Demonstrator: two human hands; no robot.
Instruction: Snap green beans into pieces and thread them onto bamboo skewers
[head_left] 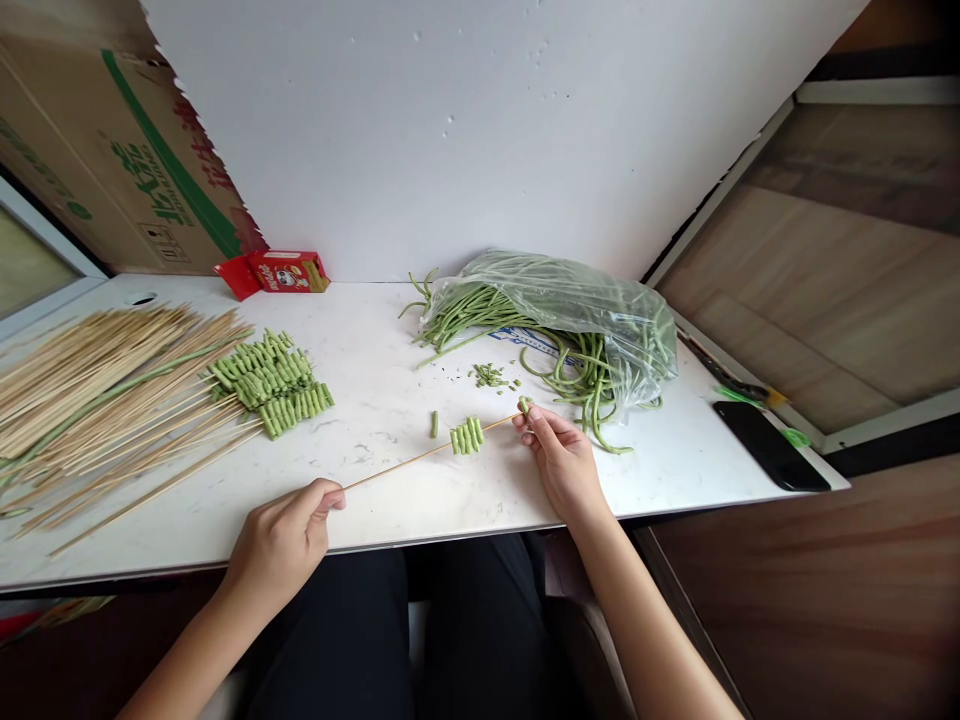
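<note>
My left hand is closed on the left end of a thin wooden skewer, which slants up to the right above the table. Several short green bean pieces are threaded side by side along its right half. At the skewer's right tip, my right hand pinches another cut bean piece between thumb and fingers. One loose bean segment lies on the table left of the threaded ones. Behind the right hand is a small heap of bean ends.
Finished bean skewers are stacked at left beside many bare skewers. A clear plastic bag of long beans lies at the back right. A red box stands behind; a black phone rests near the right table edge.
</note>
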